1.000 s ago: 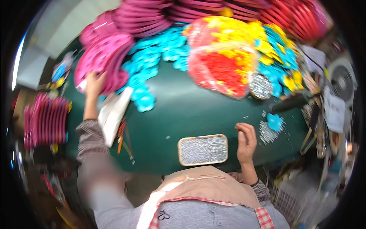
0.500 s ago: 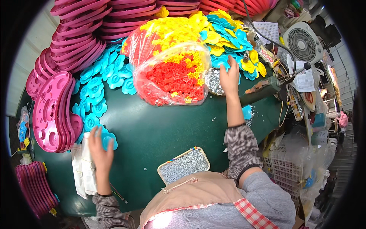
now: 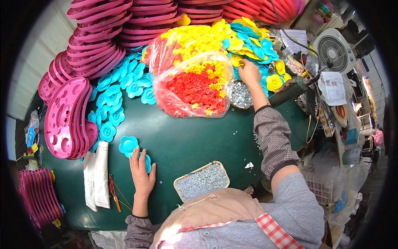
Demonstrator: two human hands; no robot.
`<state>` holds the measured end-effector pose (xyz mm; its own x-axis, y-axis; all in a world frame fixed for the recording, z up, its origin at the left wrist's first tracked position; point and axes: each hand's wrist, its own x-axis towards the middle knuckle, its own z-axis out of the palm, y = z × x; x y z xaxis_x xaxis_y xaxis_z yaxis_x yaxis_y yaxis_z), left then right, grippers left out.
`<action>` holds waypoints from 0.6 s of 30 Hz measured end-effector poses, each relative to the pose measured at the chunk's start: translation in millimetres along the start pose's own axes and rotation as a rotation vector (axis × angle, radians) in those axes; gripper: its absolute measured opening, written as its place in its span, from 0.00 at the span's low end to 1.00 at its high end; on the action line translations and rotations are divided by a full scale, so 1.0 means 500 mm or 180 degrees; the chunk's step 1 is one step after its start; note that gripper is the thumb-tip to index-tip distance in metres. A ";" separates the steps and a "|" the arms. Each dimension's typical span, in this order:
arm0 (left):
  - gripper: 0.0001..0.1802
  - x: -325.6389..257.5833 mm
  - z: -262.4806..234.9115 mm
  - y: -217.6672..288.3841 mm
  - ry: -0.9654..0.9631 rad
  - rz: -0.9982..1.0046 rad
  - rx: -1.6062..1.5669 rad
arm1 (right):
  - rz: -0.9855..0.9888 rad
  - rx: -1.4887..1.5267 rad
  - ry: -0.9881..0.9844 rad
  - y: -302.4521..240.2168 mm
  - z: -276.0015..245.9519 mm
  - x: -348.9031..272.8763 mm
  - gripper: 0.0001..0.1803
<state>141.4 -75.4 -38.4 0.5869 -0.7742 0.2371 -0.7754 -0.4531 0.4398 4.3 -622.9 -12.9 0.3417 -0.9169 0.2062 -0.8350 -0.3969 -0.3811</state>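
While the left fingers [image 3: 136, 161] are stretched out and slightly spread, with the thumb set well apart, nothing is seen to be gripped by them; a blue flower piece [image 3: 148, 164] is partly covered by that hand and shows between fingers and thumb, and a second blue flower [image 3: 128, 145] is found just beyond the fingertips. Whether the second one is touched cannot be made out. The right fingers [image 3: 247, 69] are bent and drawn close together at the edge of a heap of yellow and blue flowers [image 3: 253, 46]; whether anything is pinched there is not clearly shown.

Just nearer the body than the right fingers, a round tin [image 3: 239, 107] filled with silvery bits is placed, and to their left a clear bag [image 3: 188, 60] is packed with red and yellow stars. The counter [image 3: 182, 137] is dark green. To the right of the left fingers, nearer the body, a pale-rimmed tray [image 3: 195, 171] is filled with small metal parts. To their left, two white strips [image 3: 102, 178] are laid; farther left and beyond, pink trays [image 3: 57, 122] are stacked. Well right of the right fingers, a fan [image 3: 333, 49] is stood.
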 end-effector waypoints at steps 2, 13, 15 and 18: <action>0.33 0.000 0.009 0.005 0.0164 -0.0127 -0.0148 | -0.0254 0.0170 -0.0033 0.012 -0.013 -0.012 0.15; 0.30 -0.038 0.037 0.045 0.0623 -0.0367 -0.0199 | 0.0347 0.0213 -0.0262 -0.046 0.040 0.067 0.54; 0.29 -0.045 0.037 0.045 0.0636 -0.0434 -0.0186 | 0.0375 0.0214 -0.0283 -0.062 0.044 0.081 0.51; 0.25 -0.036 0.041 0.054 0.0708 -0.0417 -0.0199 | 0.0190 0.0615 -0.0007 -0.032 0.052 0.105 0.41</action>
<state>105.1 -82.8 -48.7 0.7235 -0.5915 0.3560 -0.6776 -0.5096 0.5303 47.0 -665.6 -19.6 0.2953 -0.9390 0.1762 -0.7555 -0.3424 -0.5586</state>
